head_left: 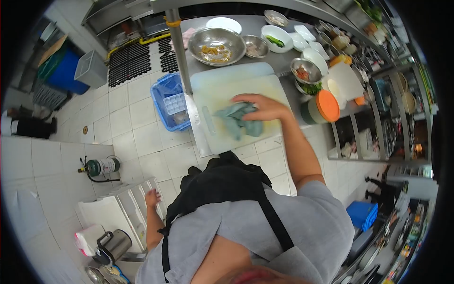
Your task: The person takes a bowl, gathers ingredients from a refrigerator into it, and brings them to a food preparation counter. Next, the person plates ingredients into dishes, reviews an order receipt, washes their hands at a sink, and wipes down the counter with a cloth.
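A crumpled grey-green cloth (240,122) lies on the pale, yellow-stained cutting board (215,87). My right hand (262,108) is over the cloth's upper right part, its fingers and thumb gripping it. Down at my left side, my left hand (152,198) hangs beside the white drawer unit (127,208), holding nothing, with its fingers apart. Just beyond the board are a large steel bowl (216,46) with yellow bits and a smaller steel bowl (256,46).
An orange-lidded container (321,106) stands right of the board, near a steel bowl of chopped food (305,71). White bowls (278,39) sit farther back. A metal post (178,57) rises at the counter's left, above a blue crate (168,102) on the floor. A fire extinguisher (101,166) is at left.
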Tool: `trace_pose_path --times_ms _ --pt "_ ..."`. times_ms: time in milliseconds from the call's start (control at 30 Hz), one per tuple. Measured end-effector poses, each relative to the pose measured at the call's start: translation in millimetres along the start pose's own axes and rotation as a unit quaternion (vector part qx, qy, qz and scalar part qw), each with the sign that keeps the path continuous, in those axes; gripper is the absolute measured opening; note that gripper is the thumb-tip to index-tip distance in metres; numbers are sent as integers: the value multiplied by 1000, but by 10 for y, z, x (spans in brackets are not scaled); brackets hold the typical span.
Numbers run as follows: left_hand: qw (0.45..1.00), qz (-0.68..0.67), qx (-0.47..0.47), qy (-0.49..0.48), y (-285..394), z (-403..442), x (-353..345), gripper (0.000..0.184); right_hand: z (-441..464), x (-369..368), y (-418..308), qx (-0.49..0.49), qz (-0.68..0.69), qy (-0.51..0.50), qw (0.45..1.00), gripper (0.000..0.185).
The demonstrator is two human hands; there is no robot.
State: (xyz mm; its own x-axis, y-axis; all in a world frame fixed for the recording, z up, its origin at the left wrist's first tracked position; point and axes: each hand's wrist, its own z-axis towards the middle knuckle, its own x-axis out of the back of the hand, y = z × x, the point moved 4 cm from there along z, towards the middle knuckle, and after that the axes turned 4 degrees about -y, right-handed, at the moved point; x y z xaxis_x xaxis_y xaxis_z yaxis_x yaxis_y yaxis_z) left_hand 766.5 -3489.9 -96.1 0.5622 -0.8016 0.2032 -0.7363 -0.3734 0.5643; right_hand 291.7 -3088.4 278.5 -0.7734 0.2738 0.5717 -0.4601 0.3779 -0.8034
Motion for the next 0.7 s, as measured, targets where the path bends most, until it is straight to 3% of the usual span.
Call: trace_pose_path --times_ms 33,133,167,233,367,433,467,533,667,700 --pt "1000 -10 2 13 -204 -145 32 37 -91 289 178 -54 -27 26 998 62" --pt "993 -38 106 41 -802 -630 21 36 -36 876 1229 -129 166 307 928 44" --pt "988 -48 140 48 -945 -773 -39 36 143 958 1274 -121 170 298 931 44" --pt "974 -64 211 60 -1148 -1026 -133 37 393 1023 1424 -192 200 372 886 38" --pt "983 -88 138 84 -831 -1111 -382 35 1102 1215 1601 -224 118 364 896 42" --pt "987 -101 89 90 -565 -1115 -543 35 1375 1353 1718 -254 -94 312 911 44" --pt "988 -107 62 93 -388 -1118 -630 34 1437 1370 1754 -250 -93 308 913 44" --pt "984 -151 44 87 97 -1267 -885 35 1512 1458 1745 -216 -176 377 883 41" --pt "981 -193 -3 24 489 -1291 -1190 35 1631 1618 1703 -290 -119 354 881 35" --pt "980 -196 -4 18 534 -1279 -1232 34 1627 1636 1603 -282 -38 333 899 33"
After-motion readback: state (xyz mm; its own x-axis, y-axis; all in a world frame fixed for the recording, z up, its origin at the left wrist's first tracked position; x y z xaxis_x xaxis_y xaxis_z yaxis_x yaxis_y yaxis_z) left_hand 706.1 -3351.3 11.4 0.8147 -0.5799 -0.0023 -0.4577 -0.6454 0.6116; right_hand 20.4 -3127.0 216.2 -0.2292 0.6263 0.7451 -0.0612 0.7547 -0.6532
